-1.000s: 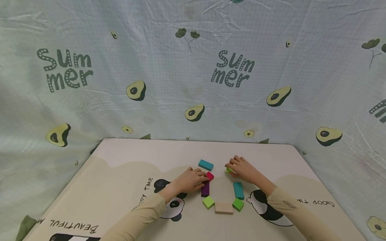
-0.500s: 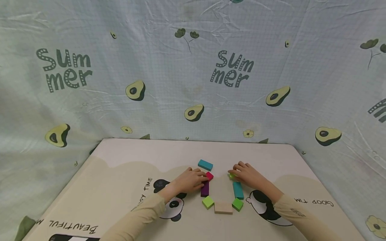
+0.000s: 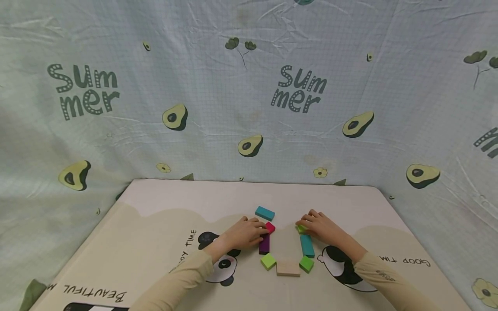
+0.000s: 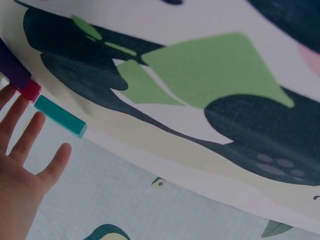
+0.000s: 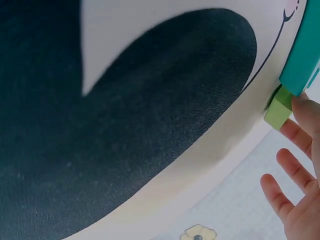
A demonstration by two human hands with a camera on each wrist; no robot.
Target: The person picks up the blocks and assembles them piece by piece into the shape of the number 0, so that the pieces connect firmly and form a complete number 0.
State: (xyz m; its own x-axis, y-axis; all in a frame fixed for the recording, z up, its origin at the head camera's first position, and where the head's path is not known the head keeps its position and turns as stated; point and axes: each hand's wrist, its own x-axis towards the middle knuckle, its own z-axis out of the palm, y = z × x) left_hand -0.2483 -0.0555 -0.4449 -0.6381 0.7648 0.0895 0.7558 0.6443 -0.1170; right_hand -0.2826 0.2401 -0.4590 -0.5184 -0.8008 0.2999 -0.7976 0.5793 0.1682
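Observation:
My left hand (image 3: 244, 233) lies over the near end of the left column. Its fingers are spread and touch a red block (image 3: 270, 227) and a purple block (image 3: 264, 245); the fingers hide part of both. My right hand (image 3: 320, 226) pinches a light green block (image 5: 277, 111) between thumb and finger, with its other fingers spread apart. That green block meets the far end of a teal block (image 3: 307, 246). In the left wrist view, a blue block (image 4: 60, 116) lies just past the red one, not held.
A light green block (image 3: 268, 261), a plain wooden block (image 3: 288, 268) and a darker green block (image 3: 306, 264) form the near side of a U-shaped outline. All lie on a panda-print table (image 3: 163, 242). A printed cloth (image 3: 210, 86) hangs behind the table.
My right hand has moved right and slightly nearer with the light green block, which now meets the teal block. My left hand has stayed on the red and purple blocks.

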